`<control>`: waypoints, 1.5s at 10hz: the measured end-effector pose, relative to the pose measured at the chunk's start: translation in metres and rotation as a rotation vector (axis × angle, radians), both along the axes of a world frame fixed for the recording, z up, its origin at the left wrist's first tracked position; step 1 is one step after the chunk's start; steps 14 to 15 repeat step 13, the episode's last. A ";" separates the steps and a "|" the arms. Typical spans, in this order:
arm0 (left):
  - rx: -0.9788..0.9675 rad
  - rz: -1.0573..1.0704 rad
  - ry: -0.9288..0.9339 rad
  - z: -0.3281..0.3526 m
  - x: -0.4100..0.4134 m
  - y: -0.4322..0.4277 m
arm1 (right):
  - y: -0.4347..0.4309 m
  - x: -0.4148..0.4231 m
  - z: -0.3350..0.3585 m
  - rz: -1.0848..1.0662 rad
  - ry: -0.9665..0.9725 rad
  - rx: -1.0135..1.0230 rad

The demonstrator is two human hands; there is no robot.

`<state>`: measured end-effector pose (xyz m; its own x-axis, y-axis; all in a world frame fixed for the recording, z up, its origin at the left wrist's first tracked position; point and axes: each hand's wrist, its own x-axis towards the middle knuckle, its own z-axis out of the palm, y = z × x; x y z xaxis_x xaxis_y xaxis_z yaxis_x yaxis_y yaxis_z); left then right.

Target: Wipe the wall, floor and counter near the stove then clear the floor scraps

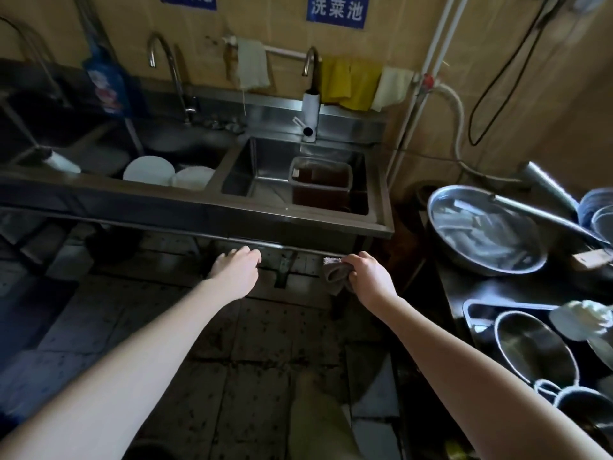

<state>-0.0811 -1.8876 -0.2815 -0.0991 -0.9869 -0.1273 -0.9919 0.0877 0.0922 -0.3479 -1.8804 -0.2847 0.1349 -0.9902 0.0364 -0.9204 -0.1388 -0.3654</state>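
Observation:
Both my arms reach forward over the dark tiled floor (205, 327) towards the steel sink unit (212, 207). My right hand (368, 273) is closed around a crumpled grey cloth (335, 277), held just below the unit's front rail. My left hand (237, 268) hangs beside it to the left, fingers loosely curled downward, holding nothing. The tan tiled wall (497, 78) rises behind the sinks. No stove is in view.
The right basin holds a brown tub (320, 184); the left one has white plates (149, 171). Cloths (351, 83) hang on a rail above. A counter at the right carries a big steel bowl (484, 227) and pots (534, 350). My leg (318, 416) shows below.

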 end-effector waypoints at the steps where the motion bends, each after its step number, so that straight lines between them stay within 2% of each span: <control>1: -0.010 0.006 0.013 0.000 0.005 -0.038 | -0.042 0.003 -0.002 -0.005 -0.011 -0.007; 5: -0.005 0.065 0.089 -0.008 0.012 -0.199 | -0.227 0.005 -0.014 -0.039 -0.014 0.075; 7: 0.051 0.030 0.062 -0.023 -0.001 -0.252 | -0.273 0.000 -0.046 -0.043 -0.025 0.112; 10: 0.118 0.003 0.052 -0.044 -0.009 -0.271 | -0.271 -0.006 -0.094 0.022 0.045 0.235; 11: 0.164 -0.017 0.042 -0.036 -0.013 -0.272 | -0.268 -0.006 -0.091 0.011 0.020 0.279; 13: 0.080 -0.082 0.024 -0.003 -0.020 -0.287 | -0.270 -0.005 -0.070 0.048 -0.016 0.314; 15: 0.080 -0.082 0.024 -0.003 -0.020 -0.287 | -0.270 -0.005 -0.070 0.048 -0.016 0.314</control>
